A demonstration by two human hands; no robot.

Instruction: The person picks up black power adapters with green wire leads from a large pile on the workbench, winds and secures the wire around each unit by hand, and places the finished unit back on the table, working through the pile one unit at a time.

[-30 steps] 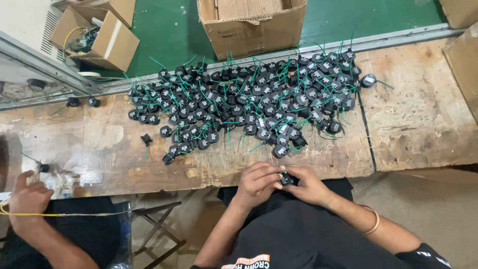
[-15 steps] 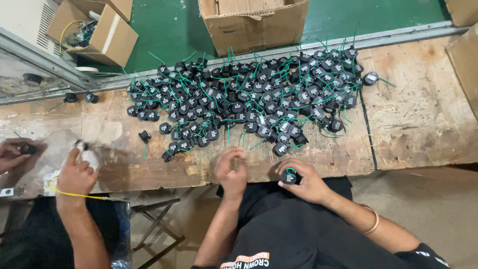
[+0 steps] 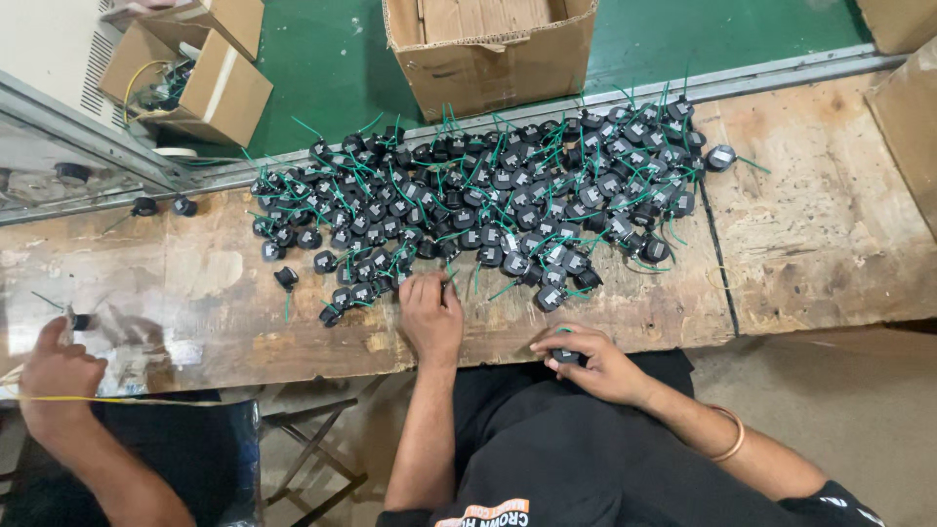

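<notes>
Wooden workbench (image 3: 810,244) spans the frame. At 12 o'clock, a pile of black round parts w/ green wires (image 3: 488,210) covers its far half. Left hand (image 3: 431,314), fingers bunched, tips touching the pile's near edge. Right hand (image 3: 590,361) at 5 o'clock off it, curled, pinching one black part (image 3: 564,355). Co-worker's hand (image 3: 59,371) at 9 o'clock.

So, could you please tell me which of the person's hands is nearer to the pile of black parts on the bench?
Left. The left hand touches the pile of black parts at its near edge; the right hand sits back at the bench edge.
</notes>
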